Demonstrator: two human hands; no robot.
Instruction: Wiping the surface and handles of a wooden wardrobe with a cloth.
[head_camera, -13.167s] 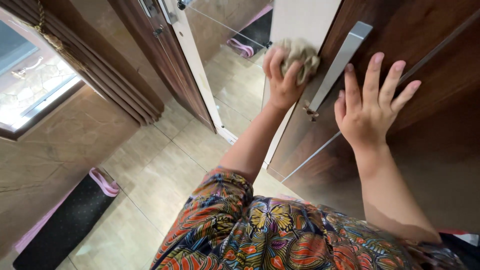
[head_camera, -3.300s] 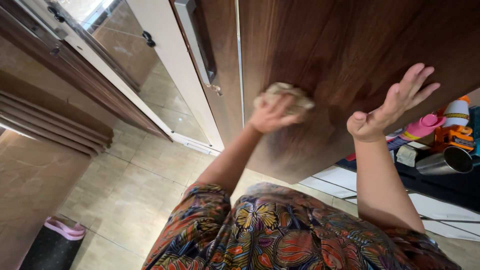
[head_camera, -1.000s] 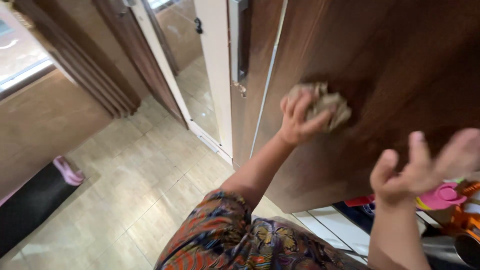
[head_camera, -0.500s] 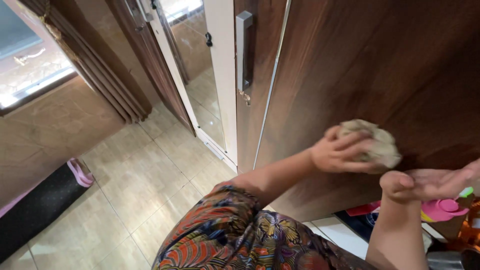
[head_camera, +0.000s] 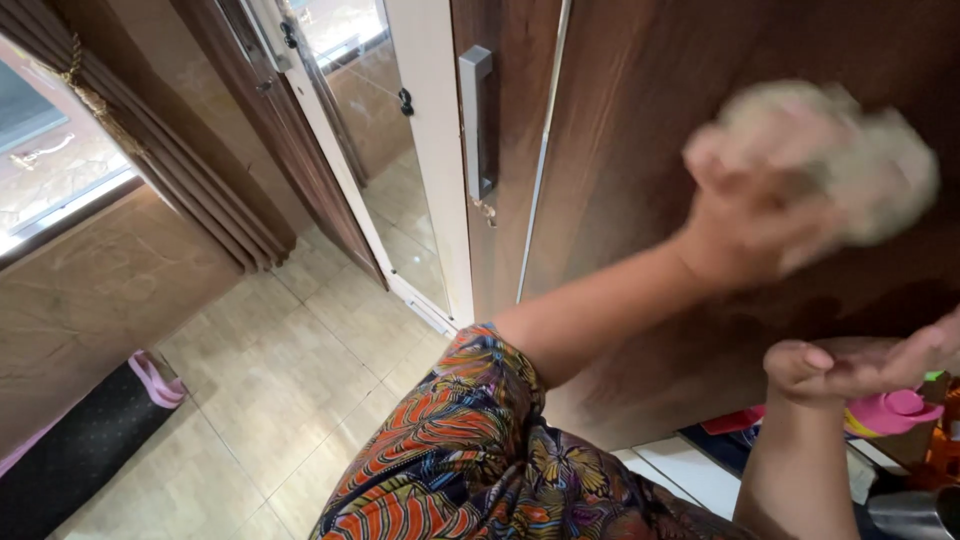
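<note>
Your left hand (head_camera: 760, 215) presses a crumpled, rough beige cloth (head_camera: 850, 150) on the dark wood-grain cabinet door (head_camera: 700, 60), satin sheen; brushed metal handle (head_camera: 474, 125); glossy beige floor tiles (head_camera: 300, 390) below.

Rag carried up and across the dark wooden panel

The crumpled beige rag (head_camera: 850, 160), gripped in the left hand (head_camera: 760, 215), is found higher on the dark wooden door panel (head_camera: 640, 120) than half a second ago, when it was pressed low beside the right thumb; both are now smeared by motion blur (the fingers cannot be told apart). Much earlier the rag was held at the metal door handle (head_camera: 476, 120), well to the left. The right hand (head_camera: 860, 365), once spread flat on the wood, is now seen low at the panel's lower edge, palm turned sideways, fingers loosely extended.
</note>
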